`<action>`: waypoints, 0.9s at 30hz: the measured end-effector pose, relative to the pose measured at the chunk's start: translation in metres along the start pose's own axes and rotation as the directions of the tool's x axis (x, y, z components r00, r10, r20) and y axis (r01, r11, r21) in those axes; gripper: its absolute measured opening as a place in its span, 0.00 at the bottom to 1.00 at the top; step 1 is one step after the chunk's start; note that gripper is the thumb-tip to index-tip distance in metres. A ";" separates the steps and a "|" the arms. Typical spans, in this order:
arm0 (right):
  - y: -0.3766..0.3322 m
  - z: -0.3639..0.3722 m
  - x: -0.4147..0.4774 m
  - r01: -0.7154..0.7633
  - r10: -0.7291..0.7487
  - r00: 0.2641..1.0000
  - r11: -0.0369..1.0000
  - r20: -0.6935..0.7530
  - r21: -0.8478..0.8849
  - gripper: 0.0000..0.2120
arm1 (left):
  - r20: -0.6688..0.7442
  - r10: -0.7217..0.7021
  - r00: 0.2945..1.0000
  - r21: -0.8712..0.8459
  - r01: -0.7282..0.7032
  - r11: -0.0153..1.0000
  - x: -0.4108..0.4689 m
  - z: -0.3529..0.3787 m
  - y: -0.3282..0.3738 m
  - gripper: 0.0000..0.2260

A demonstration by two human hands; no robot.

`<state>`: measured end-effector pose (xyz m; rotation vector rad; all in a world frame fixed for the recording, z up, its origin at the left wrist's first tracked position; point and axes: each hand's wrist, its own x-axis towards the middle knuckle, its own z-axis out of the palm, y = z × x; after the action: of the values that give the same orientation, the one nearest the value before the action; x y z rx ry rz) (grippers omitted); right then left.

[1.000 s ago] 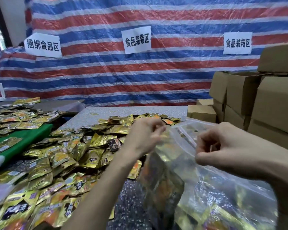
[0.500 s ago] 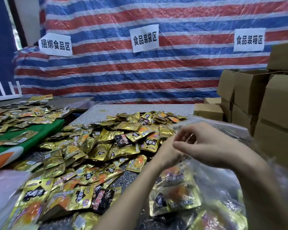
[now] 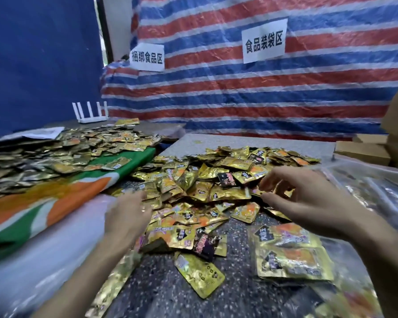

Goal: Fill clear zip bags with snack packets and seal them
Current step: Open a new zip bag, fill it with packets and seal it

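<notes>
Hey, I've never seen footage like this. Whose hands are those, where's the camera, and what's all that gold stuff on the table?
No machine here: a person wears one camera on the head, looking forward and down, so you see their own two hands. The left hand and right hand hover over a pile of gold snack packets on a speckled table. Neither seems to hold anything, though the left is blurred. A clear bag with packets inside lies at lower right.

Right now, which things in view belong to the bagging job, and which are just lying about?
Job: heap of gold foil snack packets, clear zip bag holding packets, left hand, right hand.
Lying about: white router, brown cardboard boxes, white paper signs.
</notes>
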<state>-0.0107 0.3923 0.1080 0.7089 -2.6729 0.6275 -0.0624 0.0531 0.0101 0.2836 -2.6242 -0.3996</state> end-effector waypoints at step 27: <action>-0.014 -0.007 -0.004 -0.041 0.001 0.995 0.918 0.101 0.394 0.20 | -0.407 0.199 0.891 -0.495 -0.398 0.772 -0.016 -0.057 0.033 0.05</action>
<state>0.0017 0.3866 0.1173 0.8324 -2.6705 1.1916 -0.0254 0.0752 0.0623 -0.2576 -2.0425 -0.9060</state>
